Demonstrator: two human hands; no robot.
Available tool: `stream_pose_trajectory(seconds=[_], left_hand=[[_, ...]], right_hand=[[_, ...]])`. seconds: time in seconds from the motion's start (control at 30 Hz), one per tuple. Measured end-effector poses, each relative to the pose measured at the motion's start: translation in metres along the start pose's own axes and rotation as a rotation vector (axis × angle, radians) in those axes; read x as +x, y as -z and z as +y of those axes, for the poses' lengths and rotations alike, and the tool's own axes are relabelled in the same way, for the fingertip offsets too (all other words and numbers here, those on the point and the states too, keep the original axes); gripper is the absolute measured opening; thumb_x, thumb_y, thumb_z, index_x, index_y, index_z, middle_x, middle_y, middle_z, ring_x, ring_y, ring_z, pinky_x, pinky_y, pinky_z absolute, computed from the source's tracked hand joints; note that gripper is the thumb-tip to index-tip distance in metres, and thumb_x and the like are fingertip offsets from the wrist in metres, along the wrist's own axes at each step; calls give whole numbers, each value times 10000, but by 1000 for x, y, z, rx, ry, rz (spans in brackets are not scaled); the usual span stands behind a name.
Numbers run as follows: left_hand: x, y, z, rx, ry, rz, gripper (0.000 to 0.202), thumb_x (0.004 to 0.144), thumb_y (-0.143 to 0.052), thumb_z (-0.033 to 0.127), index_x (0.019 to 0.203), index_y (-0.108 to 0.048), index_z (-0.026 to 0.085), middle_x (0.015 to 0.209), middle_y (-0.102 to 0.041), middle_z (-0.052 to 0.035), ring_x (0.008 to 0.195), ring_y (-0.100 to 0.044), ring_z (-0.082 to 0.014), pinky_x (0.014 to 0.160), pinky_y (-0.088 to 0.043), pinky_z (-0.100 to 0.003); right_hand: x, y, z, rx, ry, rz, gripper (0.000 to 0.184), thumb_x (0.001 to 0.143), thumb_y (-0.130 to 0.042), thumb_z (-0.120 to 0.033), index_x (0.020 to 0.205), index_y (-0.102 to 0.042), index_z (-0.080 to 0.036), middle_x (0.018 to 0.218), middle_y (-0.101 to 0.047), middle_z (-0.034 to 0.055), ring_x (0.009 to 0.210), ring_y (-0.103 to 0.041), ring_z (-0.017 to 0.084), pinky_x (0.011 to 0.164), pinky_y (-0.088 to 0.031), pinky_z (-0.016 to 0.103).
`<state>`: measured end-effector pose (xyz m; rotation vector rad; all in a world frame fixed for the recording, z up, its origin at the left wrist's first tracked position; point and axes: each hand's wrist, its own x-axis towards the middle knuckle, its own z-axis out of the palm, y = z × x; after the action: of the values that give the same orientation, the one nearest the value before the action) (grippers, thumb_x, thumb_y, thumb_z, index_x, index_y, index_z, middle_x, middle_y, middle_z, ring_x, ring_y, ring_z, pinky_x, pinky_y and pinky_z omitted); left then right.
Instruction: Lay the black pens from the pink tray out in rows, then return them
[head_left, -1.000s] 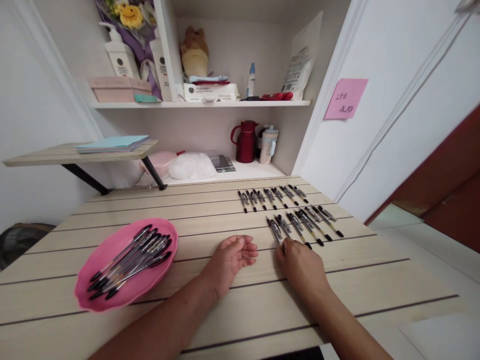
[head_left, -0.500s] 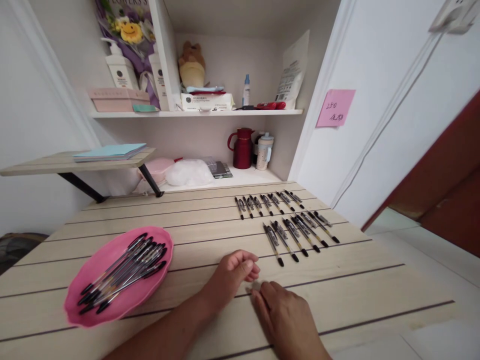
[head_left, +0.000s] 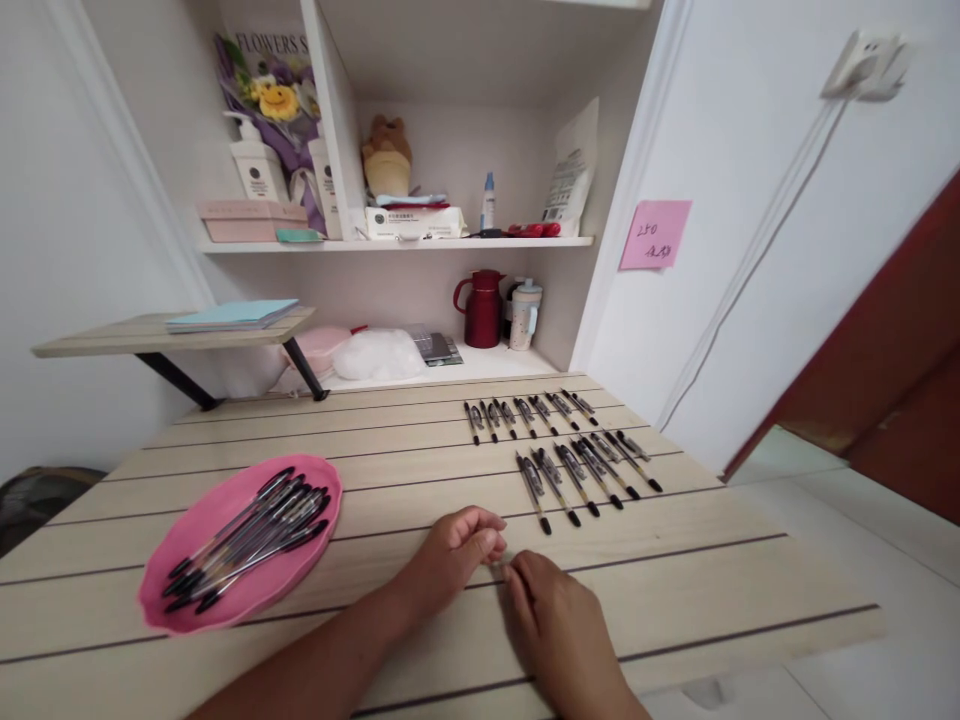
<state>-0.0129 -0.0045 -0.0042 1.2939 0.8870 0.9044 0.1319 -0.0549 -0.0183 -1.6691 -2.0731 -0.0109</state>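
Observation:
My left hand (head_left: 466,545) is over the table, fingers curled in and thumb laid against them. Close by, nearly touching it, my right hand (head_left: 559,620) rests with its back up and fingers bent under. The fingertips of my right hand are hidden, and I cannot tell whether anything small is in either hand. Beyond them lies a front row of several black-capped pens (head_left: 570,487), set slantwise side by side. Behind it runs another row of similar pens (head_left: 523,415). To the left, a pink scalloped dish (head_left: 161,610) holds a heap of several more pens (head_left: 255,540).
A small raised shelf (head_left: 97,335) with black legs bears light-blue paper (head_left: 232,314). At the back are a red jug (head_left: 482,310), a pale cup (head_left: 526,315) and a white plastic bag (head_left: 379,355). The tabletop's right edge drops to the floor.
The view has tilted slightly up and shifted, so everything sits a little differently in it. My hands keep almost the same pose, and the pens and dish have not moved.

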Motion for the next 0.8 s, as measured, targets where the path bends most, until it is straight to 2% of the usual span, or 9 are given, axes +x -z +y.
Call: stream_pose_trajectory(seconds=[0.17,0.27,0.4,0.8], left_hand=[[2,1,-3,-22,-13,2,226,734,-576,328,852,-623,141,737,-628,-58,663,-546,-128,669,-401,-259],[1,0,-1,-18,-10,11,224,731,-576,326,849,-623,142,733,-624,-54,665,-542,-127,668,-398,-259],[1,-1,0,-8,1,19,216,730,-570,318,847,-618,143,733,-621,-51,668,-543,-127,674,-400,-266],[-1,-2,3,16,28,4,200,750,-533,271,880,-593,131,763,-612,-53,698,-546,-128,684,-406,-268]], right_hand=[[24,21,47,-223,-218,37,262,884,-328,-319,739,-509,-197,655,-635,35,560,-597,158,465,-259,238],[37,25,65,-335,-230,-1,249,883,-336,-324,794,-512,-173,709,-653,74,621,-625,187,476,-285,241],[45,17,64,-372,-230,-67,279,890,-315,-329,802,-516,-156,680,-652,90,593,-632,204,471,-309,253],[47,4,66,-438,-242,-70,265,884,-322,-288,816,-525,-132,663,-652,104,586,-639,214,468,-321,259]])
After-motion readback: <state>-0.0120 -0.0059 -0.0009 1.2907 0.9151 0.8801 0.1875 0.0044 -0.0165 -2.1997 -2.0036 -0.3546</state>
